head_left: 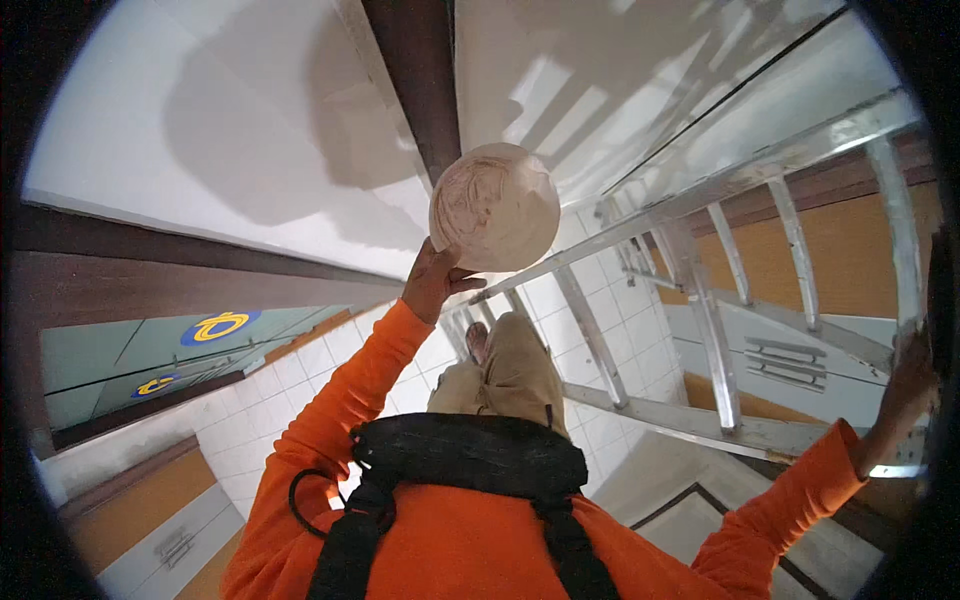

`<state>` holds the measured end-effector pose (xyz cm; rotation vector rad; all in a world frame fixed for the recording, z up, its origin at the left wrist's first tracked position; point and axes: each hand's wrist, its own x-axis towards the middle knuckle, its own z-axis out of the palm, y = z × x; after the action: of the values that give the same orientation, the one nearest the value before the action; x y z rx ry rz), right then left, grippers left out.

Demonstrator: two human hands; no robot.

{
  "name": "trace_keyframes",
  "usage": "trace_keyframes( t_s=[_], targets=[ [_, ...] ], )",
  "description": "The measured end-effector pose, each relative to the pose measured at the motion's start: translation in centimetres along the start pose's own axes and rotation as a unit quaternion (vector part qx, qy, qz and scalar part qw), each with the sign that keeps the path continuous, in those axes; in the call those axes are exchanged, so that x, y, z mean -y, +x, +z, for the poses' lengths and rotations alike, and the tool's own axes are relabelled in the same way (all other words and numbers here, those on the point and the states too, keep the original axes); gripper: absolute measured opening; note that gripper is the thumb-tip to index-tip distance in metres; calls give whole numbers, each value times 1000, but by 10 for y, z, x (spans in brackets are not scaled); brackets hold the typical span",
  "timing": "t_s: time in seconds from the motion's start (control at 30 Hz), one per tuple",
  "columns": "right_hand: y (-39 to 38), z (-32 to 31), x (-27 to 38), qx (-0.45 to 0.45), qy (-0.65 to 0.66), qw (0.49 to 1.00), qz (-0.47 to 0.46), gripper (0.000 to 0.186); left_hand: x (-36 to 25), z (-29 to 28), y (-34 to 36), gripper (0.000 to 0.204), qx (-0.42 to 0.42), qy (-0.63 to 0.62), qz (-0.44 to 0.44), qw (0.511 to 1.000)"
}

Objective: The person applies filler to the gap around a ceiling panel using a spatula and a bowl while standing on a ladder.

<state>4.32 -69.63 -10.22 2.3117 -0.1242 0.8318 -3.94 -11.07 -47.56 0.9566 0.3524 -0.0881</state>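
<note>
My left hand [436,280] is closed on the near rim of a pale round dish [495,207]. Pinkish-brown smears mark the dish's upper surface; whether it is shallow or deep is hard to tell. It is held out in front of me, near a dark brown wall post. My right hand [905,385] is at the far right, against the upper end of an aluminium ladder [715,350]. Its fingers run into the dark edge of the picture beside a dark upright shape, and their grip is hidden.
Below, my legs [500,375] stand among the ladder rungs, high above a white tiled floor [625,310]. White wall panels [270,130] with dark brown trim [200,280] rise ahead and left. Wood-and-white cabinets [800,360] stand low at right, and glass with blue-yellow emblems [220,327] at left.
</note>
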Motion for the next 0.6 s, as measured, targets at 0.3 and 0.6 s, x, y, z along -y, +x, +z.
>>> trace_keyframes(
  t_s=[0.3, 0.6],
  targets=[
    [1, -32, 51, -40, 221, 974, -36, 42, -1, 106, 98, 67, 93, 67, 65, 991],
    [-26, -54, 88, -154, 463, 862, 137, 42, 28, 201, 162, 57, 166, 157, 50, 972]
  ],
)
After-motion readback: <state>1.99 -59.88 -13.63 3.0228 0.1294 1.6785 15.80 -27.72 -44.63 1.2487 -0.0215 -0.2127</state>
